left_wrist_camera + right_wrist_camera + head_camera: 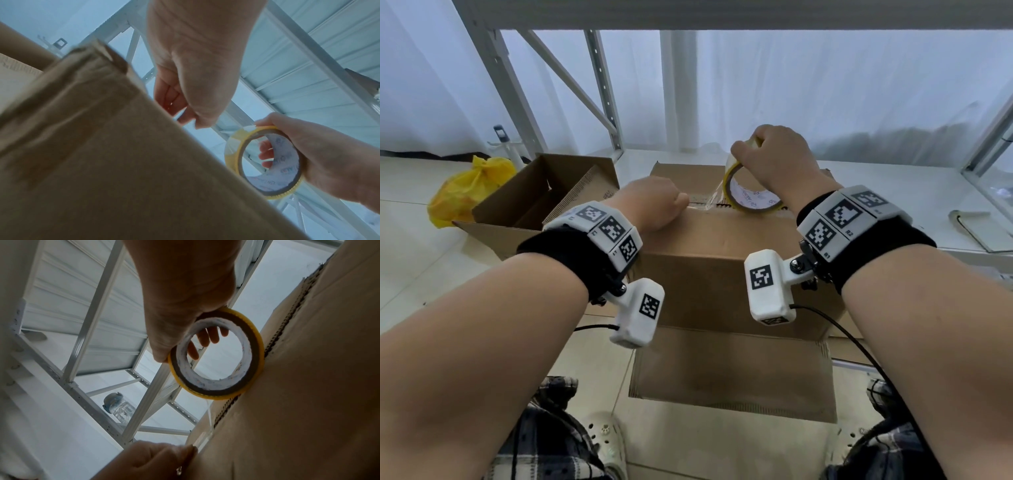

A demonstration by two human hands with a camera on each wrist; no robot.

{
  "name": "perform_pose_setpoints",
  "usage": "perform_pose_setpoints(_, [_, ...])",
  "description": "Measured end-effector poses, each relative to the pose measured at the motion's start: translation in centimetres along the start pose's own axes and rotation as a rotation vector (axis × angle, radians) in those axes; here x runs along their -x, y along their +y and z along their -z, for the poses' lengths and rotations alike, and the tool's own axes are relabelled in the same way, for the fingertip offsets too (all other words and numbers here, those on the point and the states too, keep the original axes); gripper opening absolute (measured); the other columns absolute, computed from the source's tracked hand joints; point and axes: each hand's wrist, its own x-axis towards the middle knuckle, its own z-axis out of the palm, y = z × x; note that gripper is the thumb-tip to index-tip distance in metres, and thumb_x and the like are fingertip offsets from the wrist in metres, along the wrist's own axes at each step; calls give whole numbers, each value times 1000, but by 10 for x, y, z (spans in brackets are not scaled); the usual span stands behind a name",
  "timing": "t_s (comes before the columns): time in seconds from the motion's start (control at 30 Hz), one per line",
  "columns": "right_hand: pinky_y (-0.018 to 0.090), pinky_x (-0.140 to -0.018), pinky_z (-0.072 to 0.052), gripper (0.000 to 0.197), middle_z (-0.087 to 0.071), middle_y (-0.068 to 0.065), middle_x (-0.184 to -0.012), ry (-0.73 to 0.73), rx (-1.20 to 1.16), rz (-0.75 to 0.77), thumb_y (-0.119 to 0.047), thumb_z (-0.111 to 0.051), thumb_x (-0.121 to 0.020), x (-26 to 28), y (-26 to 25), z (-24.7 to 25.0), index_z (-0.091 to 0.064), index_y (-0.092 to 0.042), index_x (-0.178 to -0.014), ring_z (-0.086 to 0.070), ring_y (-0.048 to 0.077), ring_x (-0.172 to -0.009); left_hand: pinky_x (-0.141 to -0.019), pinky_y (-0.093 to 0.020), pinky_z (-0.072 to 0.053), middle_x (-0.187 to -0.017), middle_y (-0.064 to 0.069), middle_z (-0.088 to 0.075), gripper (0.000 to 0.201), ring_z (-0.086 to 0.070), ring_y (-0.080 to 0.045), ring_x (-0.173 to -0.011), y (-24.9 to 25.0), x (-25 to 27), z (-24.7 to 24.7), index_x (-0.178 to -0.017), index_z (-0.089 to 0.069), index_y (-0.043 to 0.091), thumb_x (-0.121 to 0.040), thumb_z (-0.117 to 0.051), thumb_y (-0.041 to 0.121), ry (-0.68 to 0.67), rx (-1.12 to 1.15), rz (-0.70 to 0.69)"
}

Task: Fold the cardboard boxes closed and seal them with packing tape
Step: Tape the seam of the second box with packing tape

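Observation:
A brown cardboard box (722,260) stands in front of me with its top flaps folded shut along a centre seam (287,331). My right hand (777,161) grips a yellow-edged roll of clear packing tape (748,192) that stands on edge on the seam; its fingers (207,337) curl through the core. A clear strip of tape (707,202) runs left from the roll to my left hand (657,205), which rests curled on the box top and pinches the tape end at the left part of the seam. The roll (265,162) and the left hand (195,97) show from below in the left wrist view.
A second cardboard box (534,205) lies open at the left, with a yellow plastic bag (465,188) beside it. A flat flap (732,373) hangs off the near side of the box. White metal shelving (599,92) stands behind. A clear jar (119,407) sits on a shelf.

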Motion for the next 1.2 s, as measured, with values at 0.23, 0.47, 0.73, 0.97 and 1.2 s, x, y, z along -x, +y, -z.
perform_pose_setpoints(0.23, [28, -58, -33, 26, -45, -5, -67, 27, -63, 42, -38, -51, -87, 3, 8, 1, -45, -21, -69, -44, 16, -68, -119, -36, -7, -160, -8, 1, 69, -4, -21, -147, 13, 2, -19, -152, -4, 10, -99, -16, 53, -134, 31, -7])
perform_pose_setpoints(0.47, [30, -63, -36, 43, -47, -4, -70, 97, -198, 45, -55, -61, -83, -2, 15, -1, -50, -14, -79, -44, 13, -66, -115, -27, 5, -159, -2, 11, 73, 9, -12, -146, 30, 2, -17, -152, 4, 15, -97, -21, 57, -138, 132, -85])
perform_pose_setpoints(0.73, [28, -62, -36, 27, -52, -2, -69, 43, 29, 38, -38, -63, -78, -9, 15, 17, -52, -14, -69, -50, 19, -75, -116, -28, 1, -160, -4, 8, 76, 5, -14, -147, 30, 2, -12, -153, 2, 13, -96, -23, 58, -147, 136, -83])
perform_pose_setpoints(0.97, [34, -76, -44, 31, -58, -3, -88, 59, 194, 30, -50, -63, -77, -7, 31, 30, -57, -21, -84, -53, 19, -89, -117, -31, 1, -159, -5, 10, 82, 6, -16, -147, 34, 1, -13, -152, 5, 12, -93, -21, 64, -174, 126, -54])
perform_pose_setpoints(1.2, [34, -74, -42, 56, -56, 2, -91, 68, -176, -95, -67, -63, -73, 3, 56, 26, -52, -15, -91, -54, 21, -86, -119, -34, 1, -159, -7, 11, 89, 6, -18, -147, 45, -1, -12, -151, 5, 9, -90, -20, 69, -198, 96, -23])
